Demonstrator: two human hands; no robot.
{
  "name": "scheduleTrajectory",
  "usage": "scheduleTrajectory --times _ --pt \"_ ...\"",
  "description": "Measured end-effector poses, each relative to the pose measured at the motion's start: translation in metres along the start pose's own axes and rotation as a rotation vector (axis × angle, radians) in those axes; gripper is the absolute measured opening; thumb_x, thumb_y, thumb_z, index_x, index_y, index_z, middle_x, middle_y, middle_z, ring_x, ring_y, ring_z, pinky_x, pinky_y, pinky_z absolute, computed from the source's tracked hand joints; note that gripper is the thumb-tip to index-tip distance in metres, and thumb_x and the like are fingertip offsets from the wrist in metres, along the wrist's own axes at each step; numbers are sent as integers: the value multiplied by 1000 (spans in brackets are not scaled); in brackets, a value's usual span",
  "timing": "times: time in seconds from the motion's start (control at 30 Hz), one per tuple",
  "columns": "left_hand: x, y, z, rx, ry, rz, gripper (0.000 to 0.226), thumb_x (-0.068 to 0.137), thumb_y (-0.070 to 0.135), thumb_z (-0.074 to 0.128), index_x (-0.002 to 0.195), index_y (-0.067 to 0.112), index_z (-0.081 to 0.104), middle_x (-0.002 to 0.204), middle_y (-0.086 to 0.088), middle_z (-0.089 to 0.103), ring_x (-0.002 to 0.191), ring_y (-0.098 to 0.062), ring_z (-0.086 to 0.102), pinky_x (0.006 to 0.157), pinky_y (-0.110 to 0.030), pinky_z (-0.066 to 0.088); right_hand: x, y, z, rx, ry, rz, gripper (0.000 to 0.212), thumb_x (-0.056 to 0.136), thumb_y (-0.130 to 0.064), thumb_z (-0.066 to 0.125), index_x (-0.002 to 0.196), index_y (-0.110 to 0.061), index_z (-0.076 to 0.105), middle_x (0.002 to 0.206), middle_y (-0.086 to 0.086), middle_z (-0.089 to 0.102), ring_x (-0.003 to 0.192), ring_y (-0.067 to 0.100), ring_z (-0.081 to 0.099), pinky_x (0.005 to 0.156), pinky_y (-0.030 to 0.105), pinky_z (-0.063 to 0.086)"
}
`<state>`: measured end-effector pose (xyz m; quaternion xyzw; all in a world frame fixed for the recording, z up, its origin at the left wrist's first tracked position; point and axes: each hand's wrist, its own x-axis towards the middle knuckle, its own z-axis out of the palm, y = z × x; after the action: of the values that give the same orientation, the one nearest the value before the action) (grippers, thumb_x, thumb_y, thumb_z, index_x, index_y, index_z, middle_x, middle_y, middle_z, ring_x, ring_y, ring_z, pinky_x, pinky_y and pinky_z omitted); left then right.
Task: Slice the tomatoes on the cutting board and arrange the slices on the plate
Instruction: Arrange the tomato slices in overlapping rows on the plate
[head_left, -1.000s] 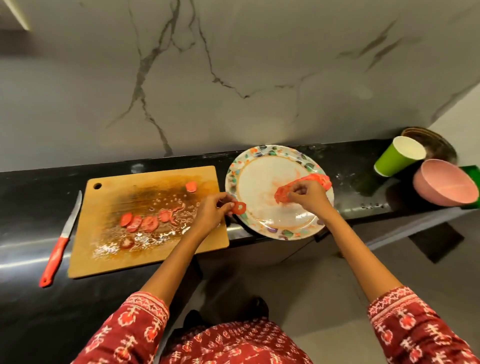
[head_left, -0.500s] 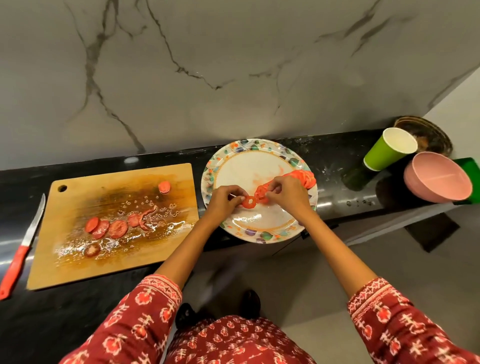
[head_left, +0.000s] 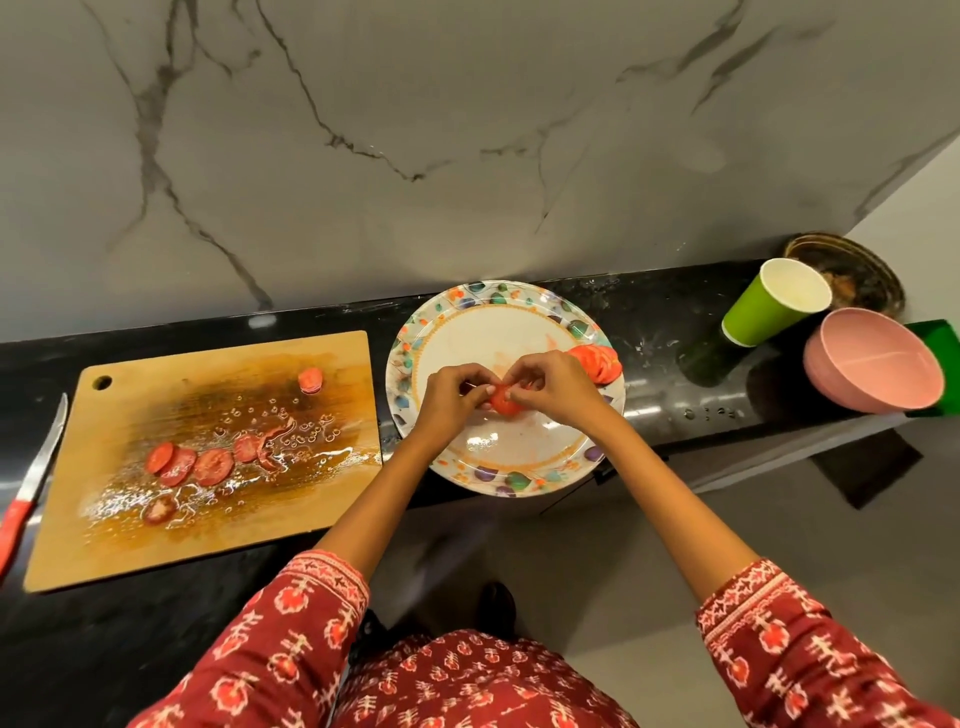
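Tomato slice (head_left: 503, 401) over the middle of your plate (head_left: 524, 457), pinched between the fingers of your left hand (head_left: 451, 400) and right hand (head_left: 558, 387) | laid slices (head_left: 597, 362) at the plate's right rim | more slices (head_left: 200, 464) on the cutting board (head_left: 171, 540) toward the table's left edge | knife (head_left: 28, 488) beyond it.

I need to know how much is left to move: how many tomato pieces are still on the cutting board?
6 on the cutting board: an end piece near the far edge, four slices in a row, and one nearer. Scraps at may hide more.
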<state>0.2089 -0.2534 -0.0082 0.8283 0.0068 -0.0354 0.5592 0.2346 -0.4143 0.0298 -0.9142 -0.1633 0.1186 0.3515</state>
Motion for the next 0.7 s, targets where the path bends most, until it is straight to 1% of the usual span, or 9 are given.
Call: scheduleTrajectory --times 0.07,0.13,0.2,0.23,0.3,0.37,0.5,0.57,0.7 --pt "0 -1 2 26 34 1 12 83 1 63 92 5 69 88 -11 69 76 -14 62 74 -20 52 2 1 1 -88 20 2 12 80 -12 70 91 -10 72 87 7 70 78 13 60 71 29 52" --pt "-2 -4 5 53 104 -11 14 83 3 63 96 5 69 92 -9 69 79 -12 61 73 -14 49 5 2 3 -115 46 23 11 80 -17 71 88 -11 71 86 5 69 79 15 60 71 34 54" --pt "-6 -6 7 84 138 -25 16 82 5 65 98 5 69 94 -9 69 80 -11 60 71 -12 47 7 2 6 -120 56 34 10 80 -19 72 86 -11 72 84 5 69 77 14 60 71 34 54" --pt "-8 -7 9 103 130 -25 17 81 6 67 98 5 69 94 -10 69 79 -11 60 71 -12 47 7 3 7 -120 64 32 9 80 -19 72 85 -11 72 83 5 69 76 14 60 70 34 54" --pt "-11 -7 13 143 102 -18 17 79 7 69 96 6 70 91 -9 70 76 -10 60 70 -15 50 6 3 10 -132 88 20 8 80 -17 71 84 -10 72 81 6 70 74 13 59 69 34 55" --pt "-13 -7 15 167 96 -17 18 79 9 70 97 8 71 92 -9 71 77 -10 61 74 -22 52 4 3 12 -147 108 22 8 80 -15 69 85 -9 72 81 6 70 73 12 59 68 33 54" --pt "-13 -8 15 212 109 -24 20 79 12 71 99 12 71 95 -6 71 80 -14 65 77 -33 55 2 7 14 -172 166 32 10 81 -14 69 87 -8 73 82 8 71 77 18 63 68 35 53" --pt "-14 -8 13 229 129 -28 21 78 13 71 99 12 70 96 -5 71 80 -15 65 76 -35 55 2 9 15 -158 188 25 12 82 -15 68 89 -6 74 83 10 71 79 19 64 69 35 53" --pt "-17 -8 9 224 137 -33 24 78 12 72 101 11 69 99 -7 70 77 -14 63 76 -33 55 0 9 11 -105 228 21 14 84 -14 66 92 -5 74 88 10 72 78 14 61 68 24 48"
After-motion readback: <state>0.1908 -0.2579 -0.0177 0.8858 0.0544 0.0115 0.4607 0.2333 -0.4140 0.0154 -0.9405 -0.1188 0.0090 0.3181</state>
